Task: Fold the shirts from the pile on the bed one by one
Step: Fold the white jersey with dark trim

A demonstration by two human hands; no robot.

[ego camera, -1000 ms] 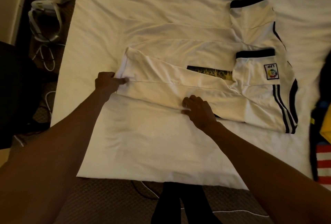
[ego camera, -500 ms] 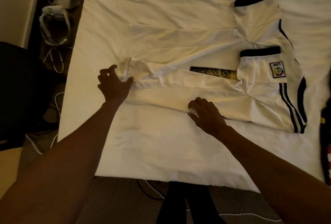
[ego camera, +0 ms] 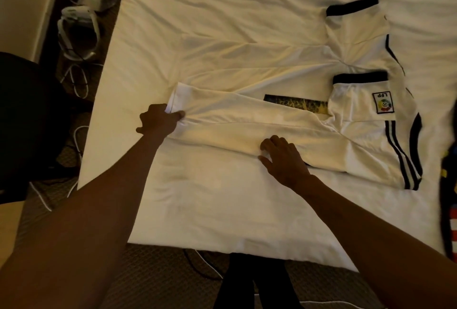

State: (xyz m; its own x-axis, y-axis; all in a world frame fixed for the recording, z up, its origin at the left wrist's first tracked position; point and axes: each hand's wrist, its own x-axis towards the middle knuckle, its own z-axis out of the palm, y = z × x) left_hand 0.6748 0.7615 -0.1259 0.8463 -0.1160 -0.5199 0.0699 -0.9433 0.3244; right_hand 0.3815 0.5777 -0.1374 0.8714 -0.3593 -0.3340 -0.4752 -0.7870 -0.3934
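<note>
A white football shirt [ego camera: 284, 120] with dark sleeve cuffs and dark side stripes lies across the white bed [ego camera: 222, 11], its near side folded over lengthwise toward the middle. A badge patch sits on the near sleeve [ego camera: 361, 103]. My left hand [ego camera: 158, 120] pinches the hem corner of the folded flap at the shirt's left end. My right hand [ego camera: 282, 157] rests with fingers spread on the near fold edge, pressing it flat. The far sleeve [ego camera: 356, 21] lies spread out.
A pile of coloured shirts [ego camera: 448, 197] shows at the right edge of the bed. Left of the bed are a dark chair [ego camera: 27, 115], white cables and a headset [ego camera: 79, 31] on the carpet. My dark legs [ego camera: 252, 286] stand at the bed's near edge.
My left hand opened half a second ago and has closed again on the hem corner. My right hand stays on the fold edge. The camera view shifted slightly.
</note>
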